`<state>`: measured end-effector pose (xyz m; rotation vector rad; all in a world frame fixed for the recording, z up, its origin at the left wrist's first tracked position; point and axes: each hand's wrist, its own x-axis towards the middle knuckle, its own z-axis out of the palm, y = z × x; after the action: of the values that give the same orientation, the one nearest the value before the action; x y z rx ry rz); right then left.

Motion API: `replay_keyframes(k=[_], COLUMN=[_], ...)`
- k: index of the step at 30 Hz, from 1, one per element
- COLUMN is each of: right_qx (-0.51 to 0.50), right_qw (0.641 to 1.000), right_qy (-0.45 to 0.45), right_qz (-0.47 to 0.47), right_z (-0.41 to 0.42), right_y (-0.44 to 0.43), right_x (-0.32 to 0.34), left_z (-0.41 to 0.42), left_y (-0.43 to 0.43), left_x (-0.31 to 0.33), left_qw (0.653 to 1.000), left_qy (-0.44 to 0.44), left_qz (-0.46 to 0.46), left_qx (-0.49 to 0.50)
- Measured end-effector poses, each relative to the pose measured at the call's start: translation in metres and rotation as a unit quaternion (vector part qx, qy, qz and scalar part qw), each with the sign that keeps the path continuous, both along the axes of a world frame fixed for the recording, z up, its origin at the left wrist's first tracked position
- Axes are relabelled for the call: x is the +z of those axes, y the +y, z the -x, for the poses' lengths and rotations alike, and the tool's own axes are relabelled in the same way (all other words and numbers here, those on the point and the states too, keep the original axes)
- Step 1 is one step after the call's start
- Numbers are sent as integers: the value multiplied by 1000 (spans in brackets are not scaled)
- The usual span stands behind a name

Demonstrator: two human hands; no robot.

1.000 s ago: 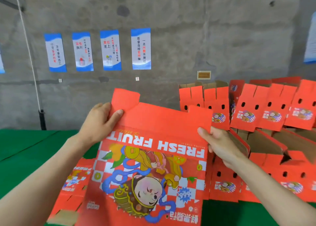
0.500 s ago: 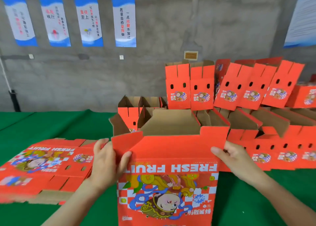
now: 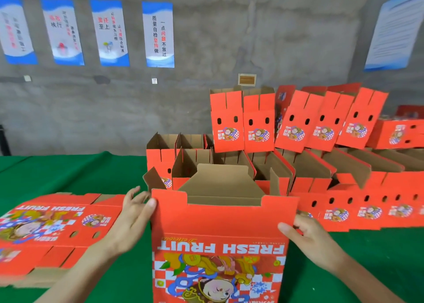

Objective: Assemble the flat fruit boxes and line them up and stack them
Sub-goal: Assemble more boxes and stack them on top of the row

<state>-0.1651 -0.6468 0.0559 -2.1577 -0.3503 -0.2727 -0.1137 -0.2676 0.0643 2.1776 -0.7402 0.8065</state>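
Observation:
A red fruit box (image 3: 218, 224) printed "FRESH FRUIT" stands in front of me on the green table (image 3: 68, 172), opened into a tube with its brown inside and top flaps showing. My left hand (image 3: 133, 217) holds its left edge, thumb on the red front panel. My right hand (image 3: 307, 236) grips its right edge, thumb on the front and fingers behind. A pile of flat boxes (image 3: 50, 229) lies to the left.
Rows of assembled open boxes (image 3: 321, 172) fill the table behind and to the right. More boxes (image 3: 298, 121) stand stacked on them, several leaning right. A concrete wall with blue posters (image 3: 158, 34) runs behind.
The box has come down from in front of my face to the table and opened from flat into a tube. My view has tipped downward. Both hands stayed on its side edges.

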Motion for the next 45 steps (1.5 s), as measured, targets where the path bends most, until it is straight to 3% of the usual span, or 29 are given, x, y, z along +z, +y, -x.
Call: replay_keyframes(k=[5,10,16,19,25,30,33,35,37,39,45], right_qx=[-42,-147,-204,-217,-175,-156,-160,-160,-146,-132,-101], right_qw=[997,981,970,969,977,971,964,961,963,965,981], right_qy=[-48,-124,-126,-118,-82,-95,-89,-74,-27,4,-18], right_qz=[42,-37,-30,19,94,151,191,215,225,226,165], right_z=[-3,-7,-14,-17,-17,-18,-18,-17,-16,-14,-8], right_y=[9,16,35,40,35,35,33,31,28,25,17], right_x=[-7,-10,-9,-10,-2,-3,-9,-12,-12,-10,-9], left_z=[-6,-3,-3,0,9,6,-1,-1,-2,-5,-8], left_y=[-8,-29,-33,-32,-38,-31,-28,-28,-26,-26,-36], left_x=[-14,-28,-29,-24,-23,-18,-15,-12,-13,-14,-21], left_qw=[988,953,947,944,942,929,909,848,797,792,832], left_qy=[-83,-142,-103,-87,-20,77,220,348,429,441,370], left_qz=[-39,5,-17,-43,-41,57,226,370,416,416,395], left_qx=[126,269,304,315,332,359,271,150,89,75,122])
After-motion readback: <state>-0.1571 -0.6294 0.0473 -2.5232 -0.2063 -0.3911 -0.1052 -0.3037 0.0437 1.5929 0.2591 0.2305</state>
